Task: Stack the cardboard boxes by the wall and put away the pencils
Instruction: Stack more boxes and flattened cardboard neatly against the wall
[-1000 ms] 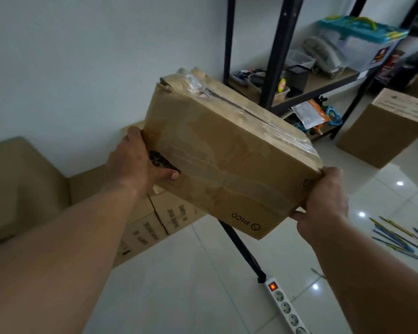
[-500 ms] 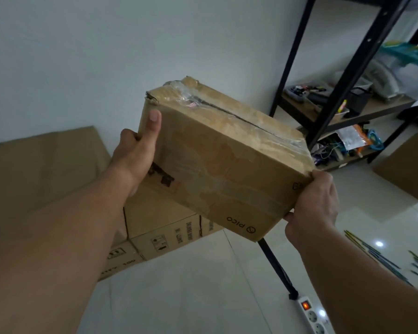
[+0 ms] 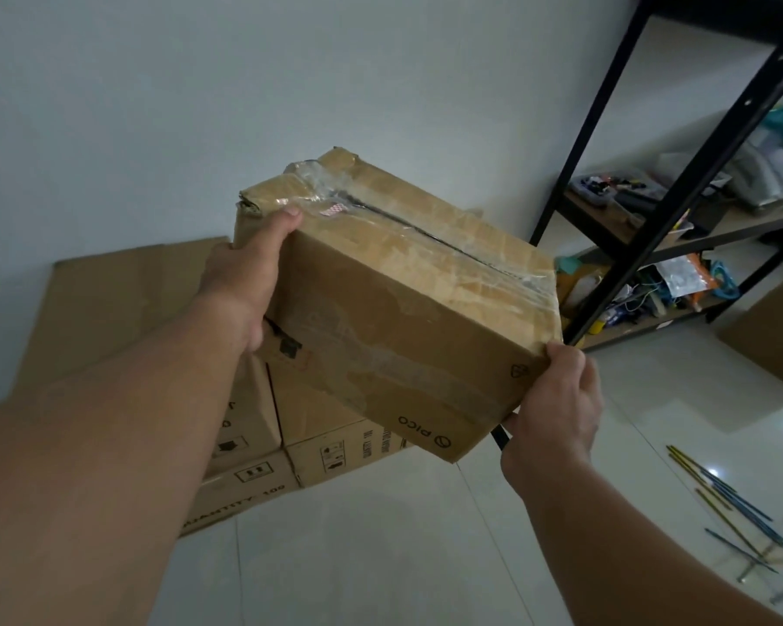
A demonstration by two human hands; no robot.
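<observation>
Presently, one taped box (image 3: pixel 403 318) is in hand, raised off the floor (image 3: pixel 380 558) in front of the wall (image 3: pixel 200 106) and above the cartons (image 3: pixel 245 485) grouped at the wall's foot. Cartons counted there: three with printed faces, two one above the other on the left and one beside them on the right; the left forearm hides part of them. Whether the taped box touches them cannot be told. One flat cardboard sheet (image 3: pixel 123 309) leans on the wall at far left. One further brown box (image 3: pixel 769 336) stands on the floor at right, near the single black shelf rack (image 3: pixel 679 192). Pencils (image 3: pixel 733 503) lie scattered on the floor at near right; they cross and run past the frame edge, so no firm count is given. The taped box's long axis runs left to right, its left end higher and farther, its right end lower and nearer. Its taped seam face points upward; the "PICO" print on the near face reads upside down. The left hand (image 3: pixel 245 282) holds the left end, thumb laid over the top edge, fingers hidden behind. The right hand (image 3: pixel 557 408) grips the near right corner, fingers hidden behind it.
</observation>
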